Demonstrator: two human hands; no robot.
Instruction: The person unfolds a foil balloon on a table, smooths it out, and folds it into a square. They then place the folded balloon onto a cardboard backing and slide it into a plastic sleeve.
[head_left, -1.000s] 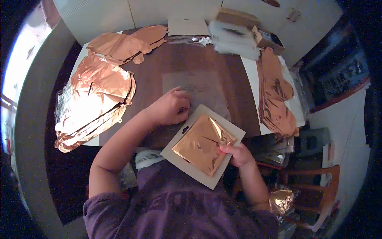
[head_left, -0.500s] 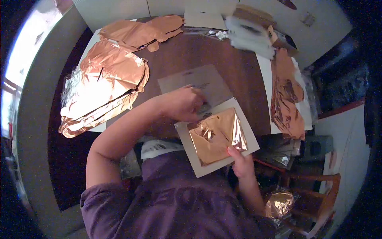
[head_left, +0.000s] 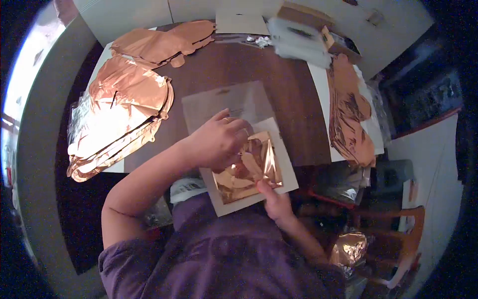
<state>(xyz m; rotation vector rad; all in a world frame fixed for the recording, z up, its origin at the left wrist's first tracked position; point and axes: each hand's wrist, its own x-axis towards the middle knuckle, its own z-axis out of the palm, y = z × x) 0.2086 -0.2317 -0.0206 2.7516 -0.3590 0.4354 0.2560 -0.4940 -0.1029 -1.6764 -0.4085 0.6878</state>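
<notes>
My right hand (head_left: 276,202) grips a white card (head_left: 219,202) by its lower right edge, thumb on top. On that card lies a folded rose-gold foil balloon (head_left: 271,169), shiny and creased, under the thumb. My left hand (head_left: 221,142) is closed, its fingers curled down over the upper left part of the folded foil; what they pinch is hidden beneath them. Beyond the card, a clear plastic bag (head_left: 204,102) with a hang hole lies flat on the brown table (head_left: 239,65), its near end overlapping the card's top edge.
Flat rose-gold foil balloons are stacked at the left (head_left: 129,89), far left (head_left: 164,45) and right (head_left: 348,114) of the table. At the back are clear plastic bags (head_left: 298,42) and an open cardboard box (head_left: 341,42). A wooden chair (head_left: 416,234) stands at lower right.
My left hand has moved from the bag's near end down onto the folded foil. The foil's surface looks more rumpled. The view has shifted slightly.
</notes>
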